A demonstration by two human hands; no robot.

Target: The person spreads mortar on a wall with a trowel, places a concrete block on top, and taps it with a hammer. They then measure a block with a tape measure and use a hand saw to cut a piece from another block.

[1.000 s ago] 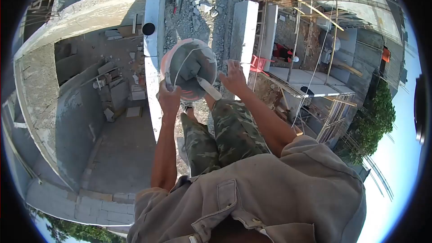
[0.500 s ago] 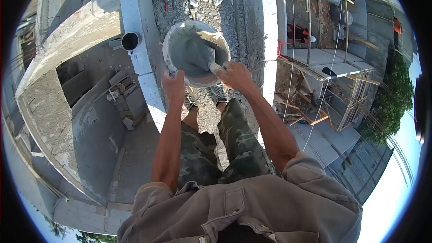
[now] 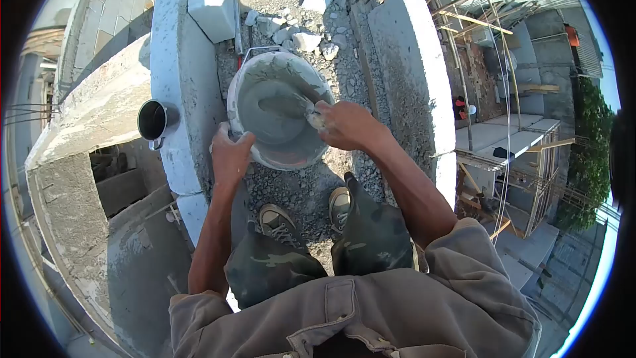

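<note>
A white bucket point(image 3: 234, 107) stands on the gravel in front of my feet, with its wire handle at the far side. Inside lies smooth, wet grey mortar point(image 3: 268, 134). My left hand point(image 3: 230, 156) pinches the bucket's near left rim, thumb and fingers closed on it. At the right side of the bucket, my right hand point(image 3: 348, 126) is closed round the handle of a mortar-smeared trowel point(image 3: 299, 106). The trowel's blade sits low in the mix and is partly covered, so its full outline is hidden.
A dark metal mug point(image 3: 156, 122) stands on the white block wall point(image 3: 173, 86) at left. Another block wall point(image 3: 414, 66) runs along the right. Broken rubble point(image 3: 306, 42) lies beyond the bucket. Lower ground with timber and slabs shows past the right wall.
The trowel blade, raised and plainly visible before, is now lower in the mortar. My left hand stays on the rim. The view has shifted, showing my shoes and more ground ahead.
</note>
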